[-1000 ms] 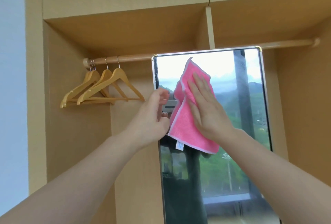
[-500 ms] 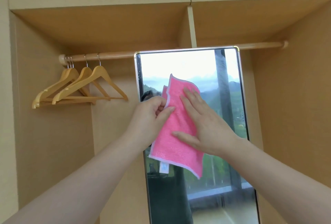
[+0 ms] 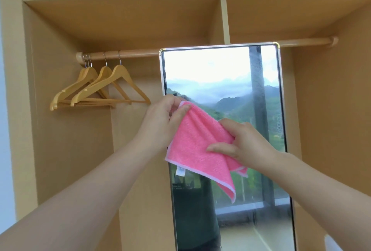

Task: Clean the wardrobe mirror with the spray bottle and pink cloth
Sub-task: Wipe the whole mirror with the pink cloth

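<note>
Left hand [image 3: 160, 122], fingers pinching the top corner of a pink fringed microfibre cloth [image 3: 198, 146]; right hand [image 3: 244, 144], fingers gripping its right side, before the tall metal-framed wardrobe mirror [image 3: 220, 82]; wooden hangers [image 3: 100, 88] at left

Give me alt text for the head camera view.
Both hands hold a pink cloth in front of a wardrobe mirror: left hand pinching its top corner, right hand gripping its middle. Wooden hangers hang left.
</note>
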Motion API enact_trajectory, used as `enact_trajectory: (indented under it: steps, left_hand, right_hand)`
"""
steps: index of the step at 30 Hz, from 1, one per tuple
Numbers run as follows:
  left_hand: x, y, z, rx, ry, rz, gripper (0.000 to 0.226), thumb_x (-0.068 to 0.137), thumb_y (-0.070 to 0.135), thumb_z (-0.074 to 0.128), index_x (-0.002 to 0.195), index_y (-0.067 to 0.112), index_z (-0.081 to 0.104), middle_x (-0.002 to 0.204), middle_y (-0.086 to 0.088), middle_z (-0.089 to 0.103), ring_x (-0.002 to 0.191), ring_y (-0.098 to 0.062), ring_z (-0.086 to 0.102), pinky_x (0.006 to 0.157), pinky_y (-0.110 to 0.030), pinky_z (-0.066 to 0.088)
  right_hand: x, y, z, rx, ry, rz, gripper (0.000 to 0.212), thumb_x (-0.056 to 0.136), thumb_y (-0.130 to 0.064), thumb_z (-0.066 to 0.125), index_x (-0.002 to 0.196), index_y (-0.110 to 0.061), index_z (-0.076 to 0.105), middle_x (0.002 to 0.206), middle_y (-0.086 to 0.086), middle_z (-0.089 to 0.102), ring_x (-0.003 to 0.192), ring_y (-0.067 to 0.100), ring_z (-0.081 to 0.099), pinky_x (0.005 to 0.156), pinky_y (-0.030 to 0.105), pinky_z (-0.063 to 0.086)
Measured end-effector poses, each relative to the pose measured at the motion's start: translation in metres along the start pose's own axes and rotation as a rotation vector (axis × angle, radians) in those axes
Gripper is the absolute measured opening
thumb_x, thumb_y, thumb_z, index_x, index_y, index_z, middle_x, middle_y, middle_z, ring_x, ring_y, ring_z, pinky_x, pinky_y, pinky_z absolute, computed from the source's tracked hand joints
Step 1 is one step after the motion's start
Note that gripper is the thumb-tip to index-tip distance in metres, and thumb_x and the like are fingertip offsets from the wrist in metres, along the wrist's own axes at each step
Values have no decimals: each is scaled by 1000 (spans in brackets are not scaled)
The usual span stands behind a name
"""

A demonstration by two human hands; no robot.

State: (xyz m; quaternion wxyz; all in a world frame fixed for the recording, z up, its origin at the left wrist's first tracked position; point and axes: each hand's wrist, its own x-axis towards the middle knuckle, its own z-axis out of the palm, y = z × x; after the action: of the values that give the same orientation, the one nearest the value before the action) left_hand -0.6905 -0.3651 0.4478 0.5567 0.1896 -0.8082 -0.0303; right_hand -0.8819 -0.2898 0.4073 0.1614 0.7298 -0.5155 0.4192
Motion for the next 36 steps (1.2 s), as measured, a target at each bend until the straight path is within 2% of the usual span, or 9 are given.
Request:
enact_trajectory:
  steps: [3,6,9,13,19,23,27,32,36]
  left_hand:
    - [-3,-1,-8,35,-14,-88,23,96,35,54,74,27,52,77,13,55,68,1,51,56,-11,37]
    - [-8,-1,-11,-120,-83,-173,23,95,34,56,76,22,56,92,21,63,75,8,59,62,-14,41]
    - [-12,1,-10,-288,-143,-201,25,94,33,57,74,18,55,111,18,66,96,0,63,78,-32,47]
    - [-10,7,-11,-289,-45,-216,29,93,35,57,70,19,53,73,8,56,67,-6,54,63,-23,40]
    - [-7,0,-11,-184,-49,-199,22,89,32,65,72,19,64,75,7,60,65,0,56,59,-15,43]
    - [-5,-4,-9,-99,-69,-166,21,87,30,69,77,11,69,79,4,64,64,4,55,53,-7,42]
    - [-4,-2,-11,-67,-88,-136,19,86,31,69,73,17,66,76,7,63,60,6,54,51,-7,40]
    - [-4,0,-13,-14,-130,-73,18,89,28,67,77,16,62,74,10,57,62,5,52,54,-6,40]
    - [-4,-7,-13,54,-111,-62,21,91,31,62,86,10,62,80,3,59,67,-3,51,58,-10,40]
  right_hand:
    - [-1,-2,-7,-16,-76,9,28,73,-67,56,94,-50,48,77,-20,60,69,-5,59,60,10,44]
    - [2,1,-14,-77,-195,73,46,81,-50,67,121,-39,48,104,-16,63,87,2,62,79,22,52]
    - [8,2,-13,118,-139,133,36,81,-31,74,104,-34,46,98,-10,66,78,5,64,66,25,52]
    - [11,-1,-5,131,-99,266,28,82,-38,72,98,-28,50,96,-12,63,76,8,64,55,25,52]
    - [1,-7,11,-102,-73,229,25,85,-44,65,96,-24,56,86,-16,57,74,5,57,59,22,44]
    - [1,-14,20,218,-148,183,36,80,-63,58,91,-29,63,88,-14,64,74,-1,61,69,25,49]
    - [5,-16,30,383,-276,170,53,70,-63,71,108,-26,63,113,-11,65,103,6,65,91,34,53]
    - [11,-13,30,489,-272,202,61,60,-50,83,94,-6,56,110,9,63,98,25,67,84,50,56]
    - [12,-10,26,550,-339,225,59,58,-48,82,100,-13,61,116,8,60,98,27,68,83,48,57]
